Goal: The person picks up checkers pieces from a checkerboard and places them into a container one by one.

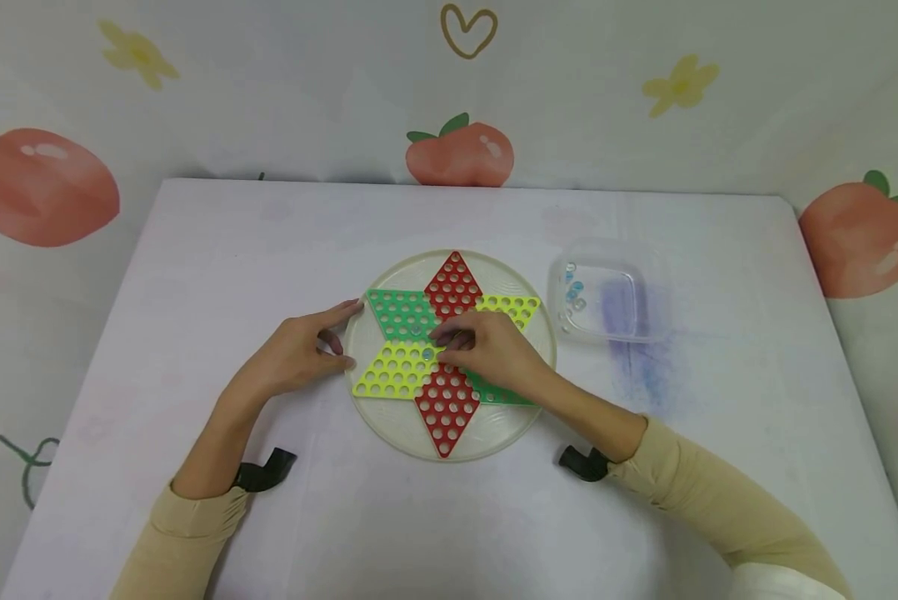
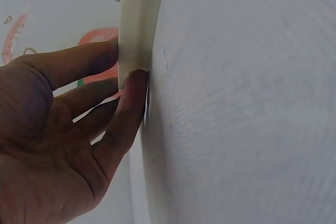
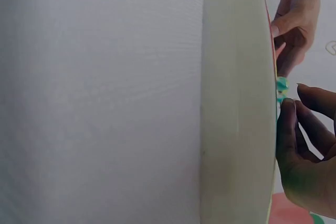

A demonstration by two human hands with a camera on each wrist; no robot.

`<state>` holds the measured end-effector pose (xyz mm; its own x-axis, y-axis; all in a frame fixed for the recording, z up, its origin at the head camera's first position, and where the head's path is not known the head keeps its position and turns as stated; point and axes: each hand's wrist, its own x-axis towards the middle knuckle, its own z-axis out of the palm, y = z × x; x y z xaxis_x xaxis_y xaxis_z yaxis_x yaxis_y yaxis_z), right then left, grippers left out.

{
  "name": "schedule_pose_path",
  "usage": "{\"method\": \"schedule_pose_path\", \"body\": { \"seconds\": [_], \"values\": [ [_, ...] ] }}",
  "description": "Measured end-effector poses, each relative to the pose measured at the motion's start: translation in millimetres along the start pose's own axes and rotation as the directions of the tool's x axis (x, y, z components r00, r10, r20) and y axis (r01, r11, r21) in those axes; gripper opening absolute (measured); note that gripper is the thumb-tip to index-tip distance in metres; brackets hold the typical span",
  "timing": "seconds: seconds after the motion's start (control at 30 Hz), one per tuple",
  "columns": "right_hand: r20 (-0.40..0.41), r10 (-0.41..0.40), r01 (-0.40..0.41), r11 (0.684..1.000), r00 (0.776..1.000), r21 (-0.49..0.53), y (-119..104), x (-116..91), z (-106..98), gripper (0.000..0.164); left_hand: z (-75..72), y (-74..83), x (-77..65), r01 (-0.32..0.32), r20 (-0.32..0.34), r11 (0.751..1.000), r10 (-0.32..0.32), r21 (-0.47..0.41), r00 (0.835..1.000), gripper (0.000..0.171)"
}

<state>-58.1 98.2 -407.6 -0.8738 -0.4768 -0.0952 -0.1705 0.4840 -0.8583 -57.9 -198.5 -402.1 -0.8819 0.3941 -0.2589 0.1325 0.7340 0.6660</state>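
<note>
A round Chinese checkers board (image 1: 389, 421) lies on the table, its six-pointed star of holes coloured red, green and yellow. My left hand (image 1: 299, 350) rests its spread thumb and fingertips against the board's left rim; the left wrist view shows them touching the pale edge (image 2: 137, 19). Over the star's middle is my right hand (image 1: 490, 346), its thumb and fingertips bent down and slightly apart. A clear bluish marble (image 1: 427, 354) sits in a hole close by the right thumb tip. Another marble (image 1: 416, 331) lies just behind it. In the right wrist view, marbles (image 3: 282, 83) show beside the fingertips.
A clear plastic tub (image 1: 647, 329) with several glass marbles (image 1: 575, 289) stands right of the board. Black wrist straps (image 1: 265, 472) stick out from both forearms. A white cloth with printed fruit covers the wall (image 1: 306, 92) behind the white table (image 1: 217, 242).
</note>
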Motion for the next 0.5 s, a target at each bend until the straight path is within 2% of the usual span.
{"method": "schedule_pose_path", "body": {
  "seconds": [0.27, 0.5],
  "values": [
    [0.012, 0.047, -0.047, 0.998, 0.999, -0.040, -4.3, 4.3, 3.7, 0.020, -0.8, -0.5, -0.3, -0.003, -0.001, 1.000, 0.003, 0.004, 1.000, 0.079],
    [0.000, 0.061, -0.060, 0.992, 0.998, -0.115, -8.1, 6.0, 6.5, 0.020, -0.1, -0.7, 0.7, -0.011, -0.003, 1.000, 0.011, 0.002, 1.000, 0.079]
  ]
}}
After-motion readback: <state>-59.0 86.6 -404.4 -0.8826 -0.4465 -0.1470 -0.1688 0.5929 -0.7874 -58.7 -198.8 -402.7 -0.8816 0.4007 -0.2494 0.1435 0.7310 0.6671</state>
